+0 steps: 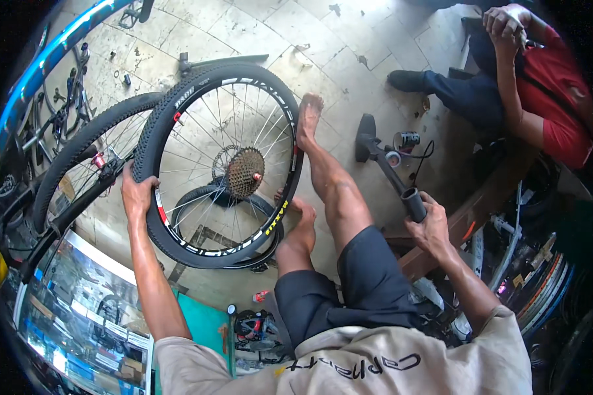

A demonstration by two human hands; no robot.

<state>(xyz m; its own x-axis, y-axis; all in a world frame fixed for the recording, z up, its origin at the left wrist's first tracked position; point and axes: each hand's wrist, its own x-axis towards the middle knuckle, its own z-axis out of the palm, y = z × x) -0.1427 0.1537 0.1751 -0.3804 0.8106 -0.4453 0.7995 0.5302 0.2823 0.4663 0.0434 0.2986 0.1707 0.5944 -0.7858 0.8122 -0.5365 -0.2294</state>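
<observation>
My left hand point(138, 187) grips the tire of a bicycle wheel point(246, 172), which has a rear cassette and red and white rim markings. My bare right foot point(308, 118) rests against that tire's right side. My right hand point(428, 224) is closed round the dark handle of a floor pump point(392, 171), whose gauge and foot plate lie further forward on the tiles. A second tire point(195, 197) shows low behind the held wheel.
Another person point(553, 99) in red sits at the right. A bicycle with a blue tube point(53, 52) and another wheel point(59, 164) stands left, above a glass display case point(79, 309). A wooden bench point(468, 224) and stacked rims point(550, 289) line the right.
</observation>
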